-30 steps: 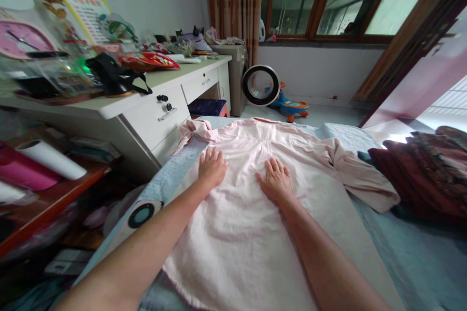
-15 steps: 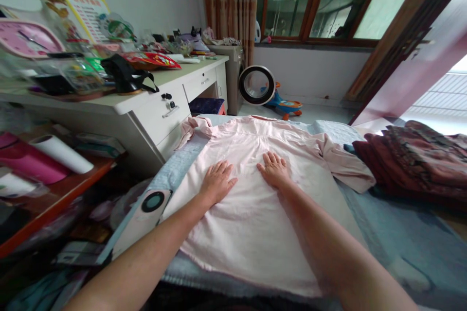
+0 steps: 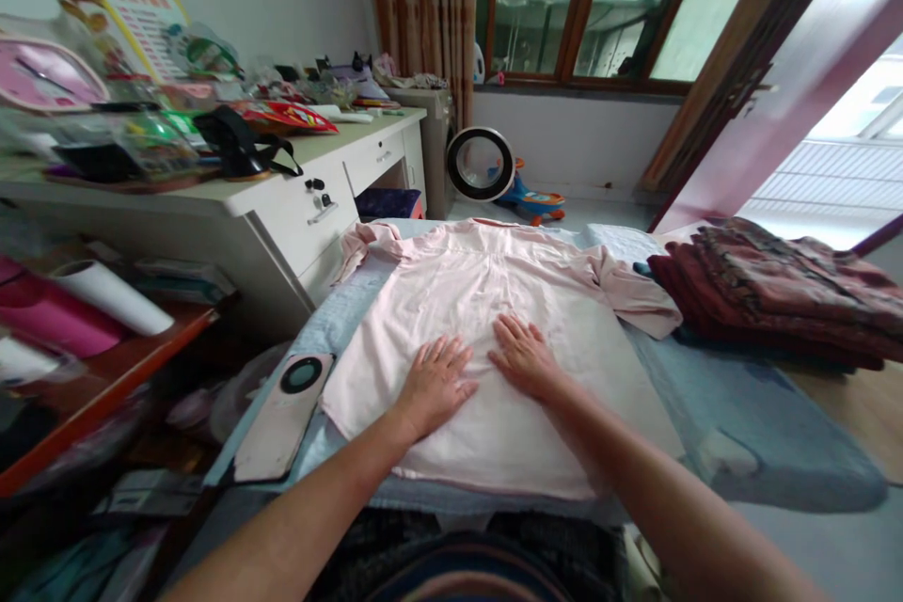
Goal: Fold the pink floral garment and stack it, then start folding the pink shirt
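Note:
A pale pink shirt (image 3: 480, 433) lies spread out before me, its collar end away from me and its short sleeves out to both sides. My left hand (image 3: 435, 384) rests flat on the middle of the cloth, fingers stretched. Beside it, slightly farther forward, my right hand (image 3: 520, 356) also presses flat on the shirt with fingers out. Neither hand holds anything. Some creases run through the fabric around the hands. Under the shirt is a blue padded cover (image 3: 768, 423).
A phone (image 3: 282, 423) lies left of the shirt. To the right sits a stack of folded dark red clothes (image 3: 768, 292). A cluttered white desk (image 3: 282, 235) stands at the left, above a low red-edged shelf (image 3: 141, 376). Beyond are a washing machine's open round door (image 3: 481, 197) and a toy car (image 3: 532, 198).
Both hands have slid toward me over the shirt, the left one more plainly, still flat. The shirt's near edge now shows farther forward, and my view has turned slightly right.

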Action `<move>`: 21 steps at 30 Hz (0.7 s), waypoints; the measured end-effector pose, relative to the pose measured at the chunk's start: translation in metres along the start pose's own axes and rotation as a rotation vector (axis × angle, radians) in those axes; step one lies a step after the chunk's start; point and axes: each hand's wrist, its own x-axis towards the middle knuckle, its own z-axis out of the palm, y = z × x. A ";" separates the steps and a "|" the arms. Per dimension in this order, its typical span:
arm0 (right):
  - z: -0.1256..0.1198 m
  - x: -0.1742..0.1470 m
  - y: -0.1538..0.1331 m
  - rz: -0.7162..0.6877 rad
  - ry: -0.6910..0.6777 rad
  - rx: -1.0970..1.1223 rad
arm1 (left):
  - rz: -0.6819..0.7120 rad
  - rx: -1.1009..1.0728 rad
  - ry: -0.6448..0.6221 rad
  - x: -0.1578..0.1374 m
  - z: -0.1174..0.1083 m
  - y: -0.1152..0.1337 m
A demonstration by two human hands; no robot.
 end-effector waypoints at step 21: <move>-0.003 -0.078 0.030 0.113 0.014 -0.088 | 0.053 0.016 -0.148 -0.020 -0.008 0.007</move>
